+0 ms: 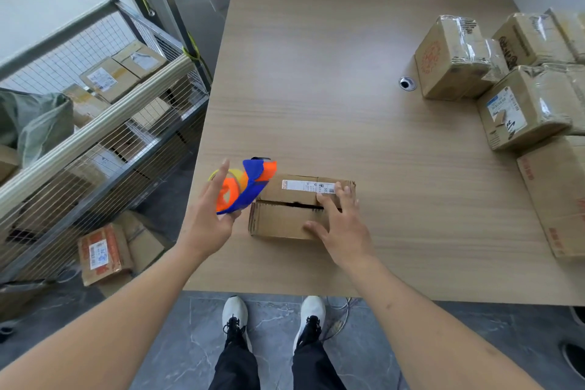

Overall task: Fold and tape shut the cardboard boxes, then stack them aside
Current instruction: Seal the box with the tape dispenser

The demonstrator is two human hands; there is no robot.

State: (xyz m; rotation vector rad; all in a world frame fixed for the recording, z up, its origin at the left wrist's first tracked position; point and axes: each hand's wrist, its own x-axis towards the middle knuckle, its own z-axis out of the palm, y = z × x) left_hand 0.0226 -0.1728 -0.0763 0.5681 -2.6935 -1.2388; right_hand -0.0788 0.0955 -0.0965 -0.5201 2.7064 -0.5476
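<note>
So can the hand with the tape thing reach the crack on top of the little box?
Probably yes. The left hand holds the tape dispenser right beside the small box, and the seam is uncovered there; the right hand presses only its right part.

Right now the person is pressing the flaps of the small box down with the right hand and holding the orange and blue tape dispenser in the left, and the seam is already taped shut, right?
Not quite. In the head view the seam between the flaps is a dark open gap with no tape. The rest holds: the right hand presses the small box, and the left hand holds the tape dispenser.
</note>
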